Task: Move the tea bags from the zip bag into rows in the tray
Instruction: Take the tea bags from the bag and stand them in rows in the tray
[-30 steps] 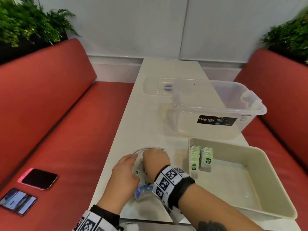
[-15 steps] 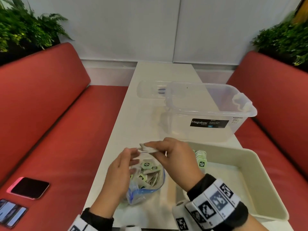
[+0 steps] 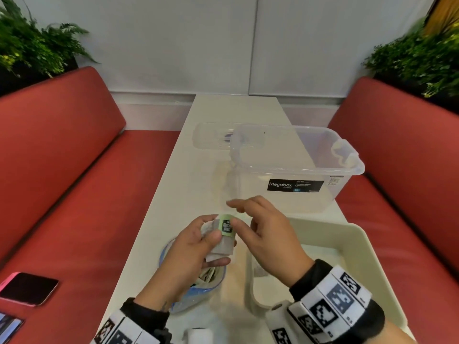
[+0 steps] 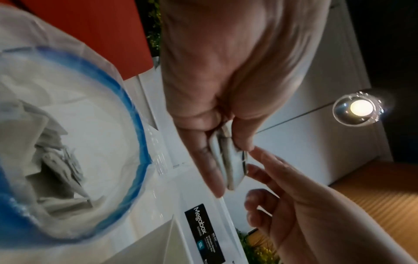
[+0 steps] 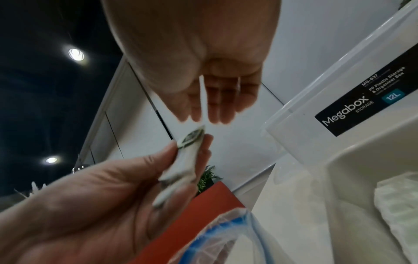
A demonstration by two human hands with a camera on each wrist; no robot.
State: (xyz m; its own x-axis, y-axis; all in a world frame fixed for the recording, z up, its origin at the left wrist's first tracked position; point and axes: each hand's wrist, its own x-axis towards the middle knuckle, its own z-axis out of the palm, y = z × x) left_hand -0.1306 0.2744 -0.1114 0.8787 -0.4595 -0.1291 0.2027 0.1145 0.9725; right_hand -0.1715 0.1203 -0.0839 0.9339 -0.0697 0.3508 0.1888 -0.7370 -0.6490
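Observation:
My left hand (image 3: pixel 211 247) grips a small stack of tea bags (image 3: pixel 224 232), green label facing up, above the open zip bag (image 3: pixel 193 289). Seen from the left wrist, the tea bags (image 4: pixel 228 164) sit edge-on between the thumb and fingers, and several more lie inside the blue-rimmed zip bag (image 4: pixel 135 142). My right hand (image 3: pixel 238 214) hovers just right of the stack with its fingers straight and its thumb at the label's edge. The beige tray (image 3: pixel 360 244) lies to the right. Its rows are hidden in the head view; pale tea bags (image 5: pixel 402 205) show blurred in the right wrist view.
A clear Megabox storage box (image 3: pixel 298 170) stands behind the tray, its lid (image 3: pixel 213 137) further back. Two phones (image 3: pixel 27 289) lie on the red bench to the left. Another red bench (image 3: pixel 397 170) runs along the right. Plants sit in both far corners.
Both hands were down at the zip bag. The right hand drew tea bags out, and the left hand now holds them raised while the right hand has let go.

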